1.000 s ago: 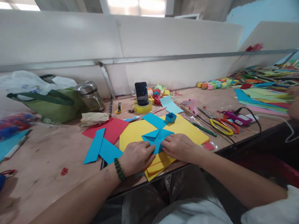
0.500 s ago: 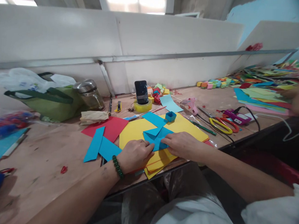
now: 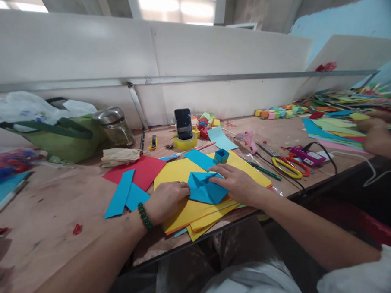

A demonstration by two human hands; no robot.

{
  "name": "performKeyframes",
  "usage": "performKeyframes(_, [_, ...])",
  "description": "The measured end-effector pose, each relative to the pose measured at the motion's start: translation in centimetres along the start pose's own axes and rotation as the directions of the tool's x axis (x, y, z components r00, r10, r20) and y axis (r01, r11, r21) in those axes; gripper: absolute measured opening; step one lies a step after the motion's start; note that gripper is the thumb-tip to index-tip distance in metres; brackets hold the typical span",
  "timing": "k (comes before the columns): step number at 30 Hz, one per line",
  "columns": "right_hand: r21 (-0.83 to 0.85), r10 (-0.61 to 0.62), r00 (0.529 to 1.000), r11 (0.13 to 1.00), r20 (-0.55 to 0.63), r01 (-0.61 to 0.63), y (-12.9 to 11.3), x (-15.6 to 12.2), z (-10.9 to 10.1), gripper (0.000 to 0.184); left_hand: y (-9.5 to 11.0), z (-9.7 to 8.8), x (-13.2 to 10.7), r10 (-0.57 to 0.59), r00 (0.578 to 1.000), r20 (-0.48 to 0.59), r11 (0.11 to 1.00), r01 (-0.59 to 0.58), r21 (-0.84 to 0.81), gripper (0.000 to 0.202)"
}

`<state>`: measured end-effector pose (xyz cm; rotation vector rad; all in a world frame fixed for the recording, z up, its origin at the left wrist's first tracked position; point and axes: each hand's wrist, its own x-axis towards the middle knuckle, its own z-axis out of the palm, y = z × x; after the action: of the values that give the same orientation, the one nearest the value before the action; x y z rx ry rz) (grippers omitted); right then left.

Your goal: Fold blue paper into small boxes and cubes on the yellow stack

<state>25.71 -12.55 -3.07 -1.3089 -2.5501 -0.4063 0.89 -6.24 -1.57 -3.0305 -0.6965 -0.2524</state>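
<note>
A sheet of blue paper [image 3: 208, 192] with folded, raised flaps lies on a stack of yellow paper [image 3: 179, 215]. My left hand [image 3: 170, 199], with a green bead bracelet on the wrist, pinches the sheet's left edge, its fingers curled together. From the right, my right hand [image 3: 234, 182] has its fingers closed on the upper right flap; the thumb is partly hidden. Just beyond stand a small open blue paper box [image 3: 221, 155] and a blue paper strip [image 3: 199, 159]. More blue strips [image 3: 120, 193] lie left of my left hand, partly over red paper [image 3: 142, 170].
A phone [image 3: 183, 123] leans on a yellow tape roll [image 3: 185, 141]. To the right are yellow-handled scissors [image 3: 287, 167], a pink glue gun [image 3: 248, 140] and a purple power strip [image 3: 307, 155]. A green bag [image 3: 76, 137] and glass jar [image 3: 115, 128] stand left. Another person's hand [image 3: 377, 135] is far right.
The blue sheet has turned, and its flaps stand differently. My right hand has moved up to the upper flap; my left hand has shifted left to the sheet's edge. The view has tilted slightly.
</note>
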Motion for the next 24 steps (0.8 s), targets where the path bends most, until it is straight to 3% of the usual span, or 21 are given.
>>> performKeyframes(3, [0.049, -0.056, 0.996, 0.997, 0.076, 0.053, -0.1, -0.1, -0.3, 0.031, -0.2, 0.0, 0.0, -0.012, 0.999, -0.047, 1.0, 0.013, 0.019, 0.027])
performKeyframes(5, [0.066, -0.031, 0.99, 0.998, 0.134, 0.022, -1.0, 0.1, -0.7, 0.03, 0.4, 0.0, -0.1, 0.022, 0.997, -0.07, 1.0, -0.021, 0.013, 0.037])
performKeyframes(7, [0.095, 0.011, 0.983, 0.995, 0.185, -0.029, -2.0, 0.3, -1.1, 0.03, 1.3, -0.2, -0.1, 0.065, 0.997, -0.032, 0.998, -0.065, -0.012, 0.045])
performKeyframes(11, [0.269, 0.055, 0.957, 0.954, 0.284, -0.134, -2.1, 0.4, -1.3, 0.046, 2.7, -0.6, -0.3, 0.062, 0.992, 0.109, 0.998, -0.063, 0.007, 0.036])
performKeyframes(14, [0.462, 0.011, 0.953, 0.873, 0.302, -0.157, -0.5, 0.3, -1.4, 0.054, 3.2, -0.7, -0.5, 0.079, 0.989, 0.126, 0.996, -0.083, 0.03, 0.031])
performKeyframes(18, [0.711, -0.08, 0.947, 0.682, 0.31, -0.175, 1.9, 0.6, -1.8, 0.034, 3.5, -0.6, -0.7, 0.187, 0.978, 0.094, 0.982, -0.189, 0.015, 0.027])
performKeyframes(21, [0.778, -0.069, 0.934, 0.576, 0.351, -0.25, 2.5, 1.4, -2.1, 0.019, 3.4, -0.7, -0.8, 0.252, 0.964, 0.08, 0.967, -0.253, 0.002, 0.026])
performKeyframes(24, [0.8, -0.027, 0.921, 0.507, 0.388, -0.321, 2.4, 2.0, -1.9, 0.022, 3.1, -0.9, -0.9, 0.284, 0.955, 0.078, 0.959, -0.283, -0.033, 0.025])
